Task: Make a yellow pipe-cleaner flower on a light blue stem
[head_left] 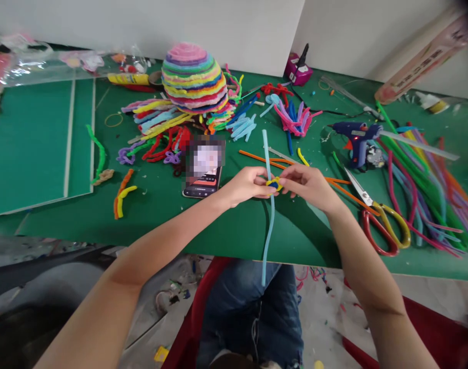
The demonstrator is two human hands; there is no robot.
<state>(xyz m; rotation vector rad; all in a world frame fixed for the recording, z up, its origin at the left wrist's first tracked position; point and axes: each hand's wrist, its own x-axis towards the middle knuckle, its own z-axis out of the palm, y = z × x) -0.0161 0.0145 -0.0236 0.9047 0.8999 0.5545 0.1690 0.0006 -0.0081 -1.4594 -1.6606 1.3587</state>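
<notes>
Between my two hands is a small yellow pipe-cleaner flower (274,184) with a blue middle. My left hand (251,184) pinches its left side, the fingers closed. A long light blue pipe cleaner (271,220) runs upright at the flower, its upper end above my fingers and its lower end hanging past the table edge. Whether it passes through the flower or beside it I cannot tell. From the right, my right hand (303,184) grips the flower's edge with closed thumb and fingers. A phone (201,192) lies left of my hands, its screen lit.
Red-and-yellow-handled scissors (387,225) lie right of my right arm. Behind them sits a blue glue gun (357,138) beside bundled pipe cleaners (422,174). A striped, rainbow-coloured dome (195,79) stands at the back. A green board (29,148) lies left on the green table (172,225).
</notes>
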